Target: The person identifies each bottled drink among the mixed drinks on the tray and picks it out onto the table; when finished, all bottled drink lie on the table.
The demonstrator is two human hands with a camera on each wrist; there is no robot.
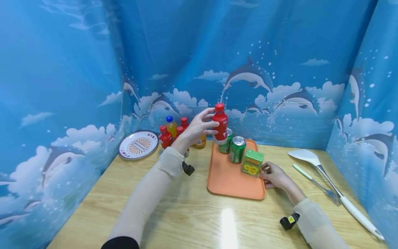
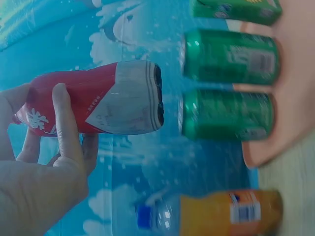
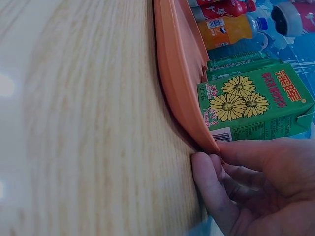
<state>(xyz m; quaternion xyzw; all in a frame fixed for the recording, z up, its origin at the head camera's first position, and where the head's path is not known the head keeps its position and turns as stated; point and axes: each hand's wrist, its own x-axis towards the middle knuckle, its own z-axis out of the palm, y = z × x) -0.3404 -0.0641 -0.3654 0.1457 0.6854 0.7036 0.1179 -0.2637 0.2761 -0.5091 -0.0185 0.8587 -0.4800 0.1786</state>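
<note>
My left hand (image 1: 200, 126) grips a red bottle (image 1: 220, 122) with a white lower part, held upright in the air above the tray's far left corner. In the left wrist view the fingers wrap round the bottle's red upper half. With thumb and fingers, my right hand (image 1: 276, 177) pinches the right rim of the orange tray (image 1: 230, 188). On that tray stand a green carton with yellow flowers (image 3: 241, 105), close to the right hand, and two green cans, one can (image 1: 237, 150) in front of the other can (image 2: 226, 115).
Left of the tray stand several red bottles (image 1: 166, 138) and orange drink bottles (image 2: 221, 214), partly hidden by the left arm. A patterned plate (image 1: 138, 145) leans at the back left. A fork (image 1: 320, 185) and a white spatula (image 1: 306, 155) lie on the right.
</note>
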